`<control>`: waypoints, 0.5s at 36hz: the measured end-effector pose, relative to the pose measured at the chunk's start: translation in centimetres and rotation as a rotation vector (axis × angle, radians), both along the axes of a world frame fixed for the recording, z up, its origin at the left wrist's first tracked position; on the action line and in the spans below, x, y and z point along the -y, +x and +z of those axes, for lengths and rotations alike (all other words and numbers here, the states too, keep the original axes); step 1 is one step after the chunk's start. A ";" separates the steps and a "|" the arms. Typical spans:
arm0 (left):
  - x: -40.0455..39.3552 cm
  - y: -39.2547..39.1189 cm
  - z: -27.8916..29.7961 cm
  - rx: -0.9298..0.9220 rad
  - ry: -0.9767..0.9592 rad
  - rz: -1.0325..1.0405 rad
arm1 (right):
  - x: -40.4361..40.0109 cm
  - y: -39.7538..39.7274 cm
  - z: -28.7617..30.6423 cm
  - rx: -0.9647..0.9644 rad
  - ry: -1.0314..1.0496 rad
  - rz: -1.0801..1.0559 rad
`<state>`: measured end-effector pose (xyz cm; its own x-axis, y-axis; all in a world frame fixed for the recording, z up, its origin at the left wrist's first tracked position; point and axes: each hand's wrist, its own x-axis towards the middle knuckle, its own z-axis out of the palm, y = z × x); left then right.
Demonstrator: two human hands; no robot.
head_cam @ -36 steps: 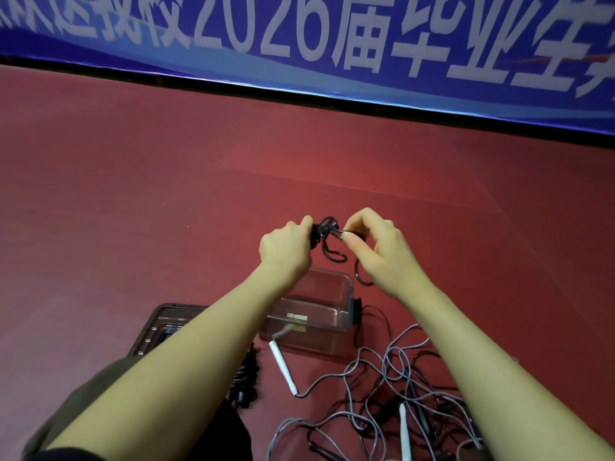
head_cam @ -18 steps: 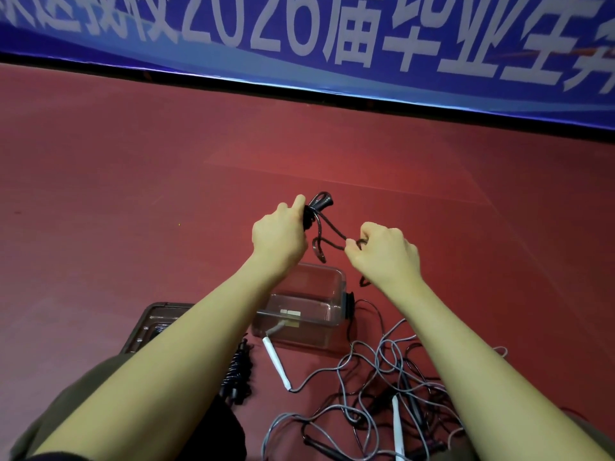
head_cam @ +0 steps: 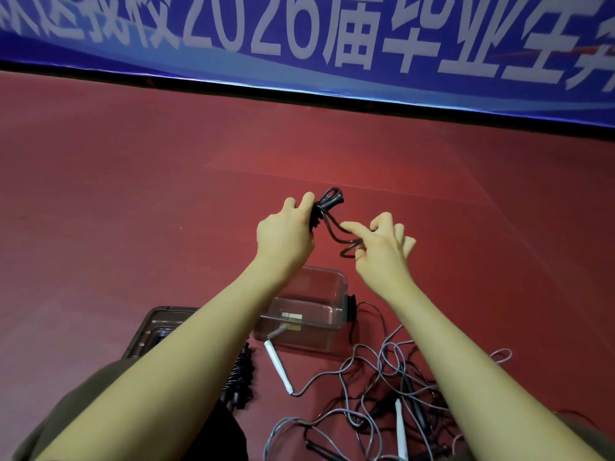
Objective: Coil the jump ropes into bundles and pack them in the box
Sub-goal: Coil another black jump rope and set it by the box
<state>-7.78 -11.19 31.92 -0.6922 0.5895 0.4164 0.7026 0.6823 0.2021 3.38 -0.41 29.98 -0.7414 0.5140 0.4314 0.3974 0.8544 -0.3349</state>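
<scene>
My left hand (head_cam: 284, 236) grips the handles of a black jump rope (head_cam: 327, 202), held up above the floor. A loose loop of its cord runs down to my right hand (head_cam: 382, 247), which pinches the cord between thumb and forefinger while the other fingers spread. Below the hands a clear plastic box (head_cam: 327, 322) stands on the red floor, and it looks empty. A coiled black rope bundle (head_cam: 240, 377) lies left of the box. A tangle of grey ropes (head_cam: 372, 390) with white handles (head_cam: 278, 366) lies in front of it.
The box's brown lid (head_cam: 156, 327) lies on the floor to the left, partly under my left forearm. A blue banner with white lettering (head_cam: 332, 38) hangs along the far edge of the red floor (head_cam: 133, 201).
My left hand has lifted the rope's handles up. My right hand has drawn away to the right, pulling a loop of cord out, and its fingers have spread.
</scene>
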 end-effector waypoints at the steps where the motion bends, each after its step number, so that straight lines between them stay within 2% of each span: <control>1: 0.0 0.0 0.0 -0.004 0.002 0.006 | 0.0 -0.1 0.0 -0.021 -0.012 0.024; 4: 0.0 -0.1 0.0 -0.004 -0.012 0.020 | 0.3 -0.1 0.3 -0.084 -0.120 0.082; 10: 0.1 -0.2 -0.1 -0.027 -0.074 0.035 | 0.8 0.2 0.9 -0.197 -0.500 0.159; 16: 0.1 -0.1 -0.3 -0.027 -0.100 0.029 | 0.3 0.0 0.5 -0.154 -0.604 0.172; 18: 0.3 -0.2 -0.2 -0.021 -0.105 0.037 | 0.5 -0.1 0.7 -0.139 -0.577 0.147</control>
